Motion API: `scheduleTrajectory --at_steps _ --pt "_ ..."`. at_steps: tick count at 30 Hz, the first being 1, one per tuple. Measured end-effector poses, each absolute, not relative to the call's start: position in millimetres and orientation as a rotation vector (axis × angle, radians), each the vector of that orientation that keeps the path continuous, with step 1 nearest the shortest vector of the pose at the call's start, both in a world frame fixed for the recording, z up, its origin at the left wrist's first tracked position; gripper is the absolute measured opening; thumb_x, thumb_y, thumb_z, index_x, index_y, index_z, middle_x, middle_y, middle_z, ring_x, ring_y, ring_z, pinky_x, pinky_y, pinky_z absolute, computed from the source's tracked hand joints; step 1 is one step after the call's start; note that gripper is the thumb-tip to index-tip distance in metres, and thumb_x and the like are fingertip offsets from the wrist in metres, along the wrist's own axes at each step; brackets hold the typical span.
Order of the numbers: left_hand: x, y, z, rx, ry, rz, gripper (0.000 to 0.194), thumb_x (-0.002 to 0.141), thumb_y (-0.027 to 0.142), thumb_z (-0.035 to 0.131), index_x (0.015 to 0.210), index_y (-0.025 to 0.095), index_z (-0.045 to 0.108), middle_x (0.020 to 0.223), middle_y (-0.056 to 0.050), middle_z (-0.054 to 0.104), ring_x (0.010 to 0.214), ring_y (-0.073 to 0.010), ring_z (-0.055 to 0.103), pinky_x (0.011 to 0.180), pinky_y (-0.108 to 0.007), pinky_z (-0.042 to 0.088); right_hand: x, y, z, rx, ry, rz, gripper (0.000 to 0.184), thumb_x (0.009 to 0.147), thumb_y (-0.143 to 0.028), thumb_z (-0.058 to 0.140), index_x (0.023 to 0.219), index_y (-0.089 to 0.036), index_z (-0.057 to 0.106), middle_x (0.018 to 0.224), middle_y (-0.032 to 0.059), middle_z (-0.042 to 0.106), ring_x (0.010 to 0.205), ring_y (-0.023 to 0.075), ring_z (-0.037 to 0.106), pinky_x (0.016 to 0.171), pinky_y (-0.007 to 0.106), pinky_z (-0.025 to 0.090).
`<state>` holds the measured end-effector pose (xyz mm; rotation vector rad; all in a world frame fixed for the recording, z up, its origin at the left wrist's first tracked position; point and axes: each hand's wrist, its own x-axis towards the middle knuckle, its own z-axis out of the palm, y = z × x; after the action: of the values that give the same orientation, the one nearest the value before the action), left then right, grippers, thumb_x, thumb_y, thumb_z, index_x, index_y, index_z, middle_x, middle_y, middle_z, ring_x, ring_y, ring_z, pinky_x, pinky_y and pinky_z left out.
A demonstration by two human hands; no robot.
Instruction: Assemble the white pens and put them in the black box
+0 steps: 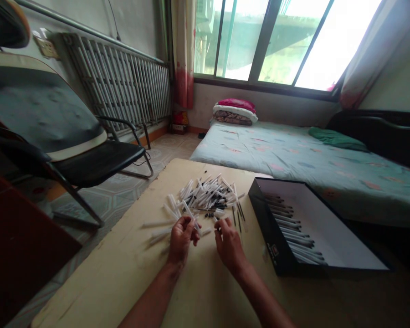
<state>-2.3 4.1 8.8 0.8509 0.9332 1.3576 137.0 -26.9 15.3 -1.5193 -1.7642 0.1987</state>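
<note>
My left hand (pixel 181 240) is closed around a translucent white pen barrel (pixel 188 210), which slants up and away from the fingers. Close by on the right, my right hand (pixel 229 243) has its fingertips pinched together; a small piece between them is too hidden to name. Just beyond both hands lies a heap of white pen barrels and parts (pixel 205 191). Small black plugs (pixel 210 215) sit at the heap's near edge. Thin dark refills (pixel 239 215) lie to the right of the heap. Several more barrels (pixel 161 234) are left of my left hand.
A black-sided open box (pixel 264 223) stands at the right of the cream table (pixel 123 278), with a row of pens (pixel 295 234) inside. Behind the table is a bed (pixel 259 141). A black folding chair (pixel 95 159) stands at the left, near a radiator (pixel 123 77).
</note>
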Motion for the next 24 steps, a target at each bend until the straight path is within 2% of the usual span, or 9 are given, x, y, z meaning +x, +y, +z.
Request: scheduleTrajectory --at_steps 7,10,14,19,24 --pt "-2 5 5 0.925 0.955 1.296 0.028 0.073 0.037 0.061 0.084 0.017 0.046 0.063 0.001 0.061 0.039 -0.0068 0.048 0.033 -0.017 0.035 149 8 22 -1.549 -1.681 0.113 0.019 0.081 -0.009 0.041 0.091 -0.017 0.055 0.089 0.006 0.054 0.076 0.0164 0.053 0.068 0.027 0.041" --pt "-2 6 3 0.93 0.966 1.285 0.028 0.072 0.038 0.061 0.083 0.017 0.046 0.064 0.002 0.061 0.039 -0.007 0.048 0.033 -0.017 0.035 170 3 20 -1.796 -1.645 0.004 0.018 0.082 -0.008 0.041 0.085 -0.017 0.056 0.086 0.0067 0.057 0.074 0.0163 0.055 0.067 0.025 0.039" --pt "-2 7 3 0.935 0.965 1.287 0.027 0.072 0.038 0.061 0.082 0.017 0.047 0.063 0.002 0.06 0.04 -0.0072 0.049 0.034 -0.017 0.036 197 -10 5 -2.148 -1.635 -0.102 0.009 0.078 -0.012 0.05 0.075 -0.016 0.057 0.077 0.0083 0.059 0.068 0.0168 0.057 0.059 0.024 0.036" --pt "-2 6 5 0.915 0.973 1.28 0.026 0.071 0.036 0.062 0.081 0.017 0.048 0.063 0.002 0.06 0.04 -0.0074 0.048 0.034 -0.018 0.036 203 -22 -5 -2.284 -1.652 -0.2 0.006 0.077 -0.014 0.054 0.074 -0.014 0.06 0.077 0.0114 0.063 0.066 0.0172 0.06 0.054 0.023 0.034" --pt "-3 5 9 0.859 0.934 1.291 0.026 0.069 0.035 0.064 0.081 0.017 0.051 0.063 0.001 0.062 0.044 -0.0092 0.052 0.04 -0.02 0.039 201 -21 4 -2.38 -1.613 -0.09 0.011 0.076 -0.019 0.053 0.068 -0.015 0.06 0.074 0.0124 0.065 0.061 0.0185 0.061 0.049 0.024 0.032"
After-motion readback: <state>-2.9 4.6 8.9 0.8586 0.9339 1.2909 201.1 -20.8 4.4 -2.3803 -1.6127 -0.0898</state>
